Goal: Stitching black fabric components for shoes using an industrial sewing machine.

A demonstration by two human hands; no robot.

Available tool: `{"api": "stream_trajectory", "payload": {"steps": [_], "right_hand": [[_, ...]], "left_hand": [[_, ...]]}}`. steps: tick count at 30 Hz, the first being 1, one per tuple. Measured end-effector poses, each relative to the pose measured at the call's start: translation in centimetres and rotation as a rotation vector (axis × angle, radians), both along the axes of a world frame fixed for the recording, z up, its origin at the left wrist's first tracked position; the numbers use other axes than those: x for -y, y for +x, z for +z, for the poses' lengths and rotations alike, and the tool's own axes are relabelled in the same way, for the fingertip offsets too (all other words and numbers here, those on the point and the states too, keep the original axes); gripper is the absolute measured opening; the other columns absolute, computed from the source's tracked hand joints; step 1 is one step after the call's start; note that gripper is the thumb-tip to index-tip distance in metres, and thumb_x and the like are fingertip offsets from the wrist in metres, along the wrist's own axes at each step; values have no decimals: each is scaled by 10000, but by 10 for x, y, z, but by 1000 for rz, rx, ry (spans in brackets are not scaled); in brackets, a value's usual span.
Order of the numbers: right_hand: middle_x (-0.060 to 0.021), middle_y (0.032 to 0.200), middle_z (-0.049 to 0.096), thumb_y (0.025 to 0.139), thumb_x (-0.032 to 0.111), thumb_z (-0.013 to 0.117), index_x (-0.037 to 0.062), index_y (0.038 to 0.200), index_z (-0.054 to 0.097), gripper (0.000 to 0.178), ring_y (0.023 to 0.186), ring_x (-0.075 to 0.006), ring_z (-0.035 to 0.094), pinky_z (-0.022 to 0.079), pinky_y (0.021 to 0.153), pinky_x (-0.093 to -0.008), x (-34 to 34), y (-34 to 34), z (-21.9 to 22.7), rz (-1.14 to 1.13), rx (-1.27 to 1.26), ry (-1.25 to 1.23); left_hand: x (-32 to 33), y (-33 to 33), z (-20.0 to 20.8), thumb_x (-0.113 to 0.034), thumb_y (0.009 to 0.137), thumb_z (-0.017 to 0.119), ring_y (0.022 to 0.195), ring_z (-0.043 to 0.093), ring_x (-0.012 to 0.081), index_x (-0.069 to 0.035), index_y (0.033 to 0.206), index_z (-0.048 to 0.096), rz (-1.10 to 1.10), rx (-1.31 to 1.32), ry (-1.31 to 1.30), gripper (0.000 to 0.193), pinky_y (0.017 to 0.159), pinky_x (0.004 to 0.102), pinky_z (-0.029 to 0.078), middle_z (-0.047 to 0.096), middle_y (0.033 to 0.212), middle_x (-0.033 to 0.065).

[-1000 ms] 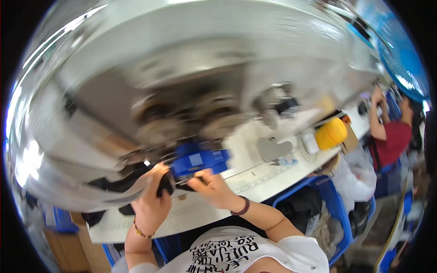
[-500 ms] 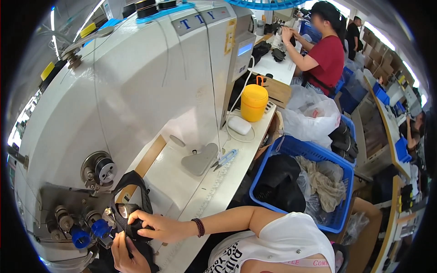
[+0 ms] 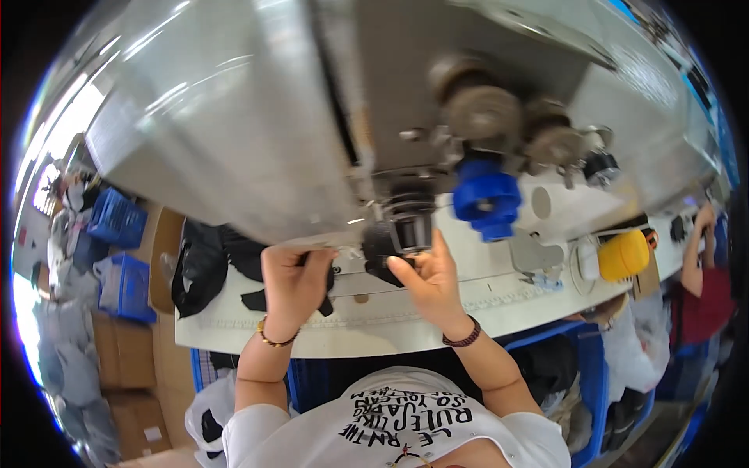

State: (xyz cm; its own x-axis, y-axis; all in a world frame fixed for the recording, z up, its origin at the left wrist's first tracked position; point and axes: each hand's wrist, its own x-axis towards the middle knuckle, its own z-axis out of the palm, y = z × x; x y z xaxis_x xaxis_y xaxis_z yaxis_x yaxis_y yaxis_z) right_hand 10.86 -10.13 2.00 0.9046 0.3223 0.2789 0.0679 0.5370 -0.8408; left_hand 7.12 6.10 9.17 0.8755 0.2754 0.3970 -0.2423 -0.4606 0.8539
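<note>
Both hands are raised under the head of a large white industrial sewing machine, above its white table. My right hand grips a black fabric piece by its edge, thumb in front and fingers behind, close below the needle area. To the left, my left hand has its fingers curled and pressed together. What they pinch is hidden, though dark cloth shows around them. More black fabric lies on the table behind and beside this hand. Motion smears the machine's parts.
A blue knob juts down just right of my right hand. Farther right are light-blue thread snips and a yellow container. A black bundle lies at the table's left end. Blue crates stand below; a co-worker sits far right.
The view has swung left, bringing the machine head and both forearms to the middle. My hands, close together before, are now apart. The right one still holds black fabric.
</note>
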Motion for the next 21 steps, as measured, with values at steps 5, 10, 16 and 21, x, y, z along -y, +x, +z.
{"api": "stream_trajectory", "payload": {"steps": [5, 10, 16, 21], "right_hand": [[-113, 1010, 609, 888, 16, 544, 27, 1275, 370, 424, 874, -106, 596, 466, 759, -213, 5, -1, 4, 25, 34, -80], [-116, 998, 609, 887, -2, 538, 23, 1200, 447, 327, 866, -101, 600, 497, 766, -213, 5, -1, 2, 49, 39, -18], [-117, 998, 612, 885, -5, 540, 8, 1170, 445, 301, 874, -96, 601, 500, 738, -200, 6, -1, 5, 52, 31, -87], [-121, 984, 620, 882, 9, 553, -21, 1139, 447, 279, 819, -94, 611, 500, 689, -191, 7, -4, 3, 49, -28, -110]], "left_hand": [[9, -10, -9, -33, 605, 667, 934, 583, 213, -9, 994, 636, -101, 377, 894, 391, 866, 396, 438, 613, 982, 58], [8, -15, -20, -38, 655, 662, 1050, 575, 257, -12, 956, 631, -90, 356, 980, 304, 936, 472, 378, 610, 1005, 112], [10, -16, -23, -75, 691, 575, 1074, 549, 243, 16, 1034, 622, -106, 304, 996, 357, 978, 498, 349, 580, 1091, 107], [9, -17, -22, -90, 700, 573, 1062, 553, 243, 13, 1031, 623, -106, 301, 999, 351, 972, 507, 352, 579, 1085, 108]]}}
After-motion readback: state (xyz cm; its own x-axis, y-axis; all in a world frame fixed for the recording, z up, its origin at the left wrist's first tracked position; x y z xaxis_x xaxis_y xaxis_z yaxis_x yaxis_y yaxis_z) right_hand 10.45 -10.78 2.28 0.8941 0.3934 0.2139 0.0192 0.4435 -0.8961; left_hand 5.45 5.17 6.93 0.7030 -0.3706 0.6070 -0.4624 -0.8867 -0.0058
